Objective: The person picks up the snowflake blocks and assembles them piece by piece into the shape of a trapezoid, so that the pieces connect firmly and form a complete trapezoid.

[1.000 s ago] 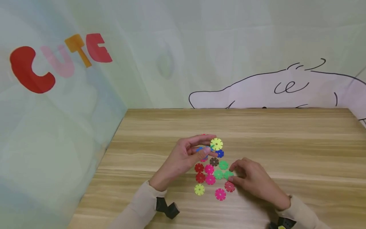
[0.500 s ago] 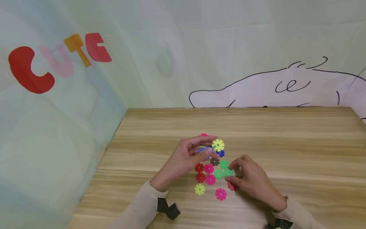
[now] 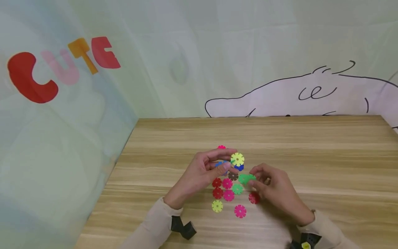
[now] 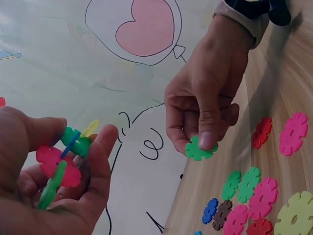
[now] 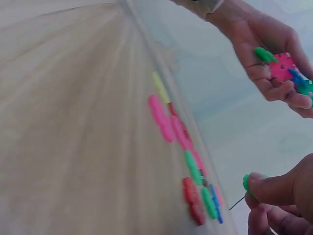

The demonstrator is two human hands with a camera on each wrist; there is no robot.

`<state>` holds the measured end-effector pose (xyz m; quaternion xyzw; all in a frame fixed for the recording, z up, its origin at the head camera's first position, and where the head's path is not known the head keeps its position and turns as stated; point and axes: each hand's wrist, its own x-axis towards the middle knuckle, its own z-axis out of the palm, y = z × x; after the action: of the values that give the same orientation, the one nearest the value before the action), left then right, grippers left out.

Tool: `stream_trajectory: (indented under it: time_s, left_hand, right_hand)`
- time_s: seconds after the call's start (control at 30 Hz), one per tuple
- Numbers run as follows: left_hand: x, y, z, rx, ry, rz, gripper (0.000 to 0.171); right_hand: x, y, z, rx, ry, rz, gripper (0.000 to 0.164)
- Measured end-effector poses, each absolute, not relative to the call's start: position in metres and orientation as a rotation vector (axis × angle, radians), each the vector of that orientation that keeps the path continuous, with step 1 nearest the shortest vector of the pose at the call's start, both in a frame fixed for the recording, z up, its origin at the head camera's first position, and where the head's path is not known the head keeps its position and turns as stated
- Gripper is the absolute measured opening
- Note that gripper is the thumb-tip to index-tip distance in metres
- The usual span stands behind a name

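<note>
My left hand holds a small cluster of joined plastic notched discs above the table. In the left wrist view the cluster shows a pink disc, a blue disc, green ones and a yellow one. To its right, my right hand pinches a single green notched disc between thumb and fingers, raised off the table. In the head view this disc overlaps another green disc lying below. A third green disc lies just nearer.
Several loose notched discs lie flat on the wooden table: a yellow one, a pink one, a red one and a brown one among them. Printed cloth walls stand behind and at left.
My right hand has lifted a green disc off the table and moved it slightly away from me. The red disc beside it has shifted a little right. My left hand has barely moved.
</note>
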<state>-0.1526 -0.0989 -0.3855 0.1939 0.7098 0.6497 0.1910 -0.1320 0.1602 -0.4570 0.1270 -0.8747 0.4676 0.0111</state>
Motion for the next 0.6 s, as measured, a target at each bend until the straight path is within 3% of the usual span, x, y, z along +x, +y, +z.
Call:
stream_trajectory:
  time_s: [0.2, 0.6]
  left_hand:
    - [-0.152, -0.099, -0.384, 0.584, 2.000, 1.800, 0.042]
    - [-0.150, -0.098, -0.385, 0.626, 1.983, 1.780, 0.040]
  right_hand:
    - [-0.134, 0.166, -0.437, 0.414, -2.598, 1.509, 0.016]
    - [-0.133, 0.163, -0.414, 0.478, -2.352, 1.597, 0.019]
